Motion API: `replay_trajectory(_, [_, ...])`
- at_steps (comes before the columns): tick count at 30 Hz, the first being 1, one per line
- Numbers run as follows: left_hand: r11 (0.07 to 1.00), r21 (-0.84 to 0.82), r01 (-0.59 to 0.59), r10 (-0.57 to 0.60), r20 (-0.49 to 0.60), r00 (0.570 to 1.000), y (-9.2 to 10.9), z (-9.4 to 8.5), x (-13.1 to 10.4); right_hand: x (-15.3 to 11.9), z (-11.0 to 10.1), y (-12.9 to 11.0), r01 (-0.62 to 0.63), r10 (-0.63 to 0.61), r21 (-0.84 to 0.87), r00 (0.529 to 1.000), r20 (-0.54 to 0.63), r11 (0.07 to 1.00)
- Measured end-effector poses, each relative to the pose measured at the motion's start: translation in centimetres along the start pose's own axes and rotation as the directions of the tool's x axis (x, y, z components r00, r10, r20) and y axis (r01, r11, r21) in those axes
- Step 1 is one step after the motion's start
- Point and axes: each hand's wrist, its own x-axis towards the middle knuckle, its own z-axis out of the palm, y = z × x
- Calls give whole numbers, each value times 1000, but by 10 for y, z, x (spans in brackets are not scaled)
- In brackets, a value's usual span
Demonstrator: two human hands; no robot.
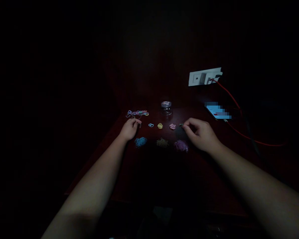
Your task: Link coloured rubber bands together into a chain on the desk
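Note:
On the dark table, my left hand (129,129) is closed in a pinch, with a thin pale rubber band (140,125) at its fingertips. Across from it, my right hand (200,132) pinches a small greenish rubber band (181,125). Between the hands lie small groups of light blue bands (150,125), yellow bands (159,126) and pink bands (172,126). Nearer to me sit larger heaps: blue bands (141,142), dull yellow bands (162,142) and purple bands (181,145). A mixed-colour heap of bands (137,114) is just beyond my left hand.
A clear lidded jar (166,109) stands at the back of the table (129,176). To the right lies a lit phone (218,111) with a red cable (241,134). A white wall socket (195,78) holds a charger (209,78). The surroundings are very dark.

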Motion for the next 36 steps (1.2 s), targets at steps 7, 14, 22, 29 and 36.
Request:
replay_trajectory(7, [986,169,-4,0,20,1000,6,-7,2,1,-1,-2,20,-20,-8,1000,15,1000])
replay_trajectory(14, [989,148,23,-14,-62,998,7,-9,2,0,-1,1,21,-21,5,999,40,1000])
replay_trajectory(22, [981,-193,-32,13,-97,995,40,-6,-3,1,0,-1,50,-51,44,998,25,998])
replay_trajectory(29, [928,-259,-269,271,-28,962,139,13,-43,-1,1,-14,174,-193,182,977,93,968])
replay_trajectory(36, [914,-273,-299,326,62,943,148,21,-54,-1,0,-18,208,-228,212,971,76,955])
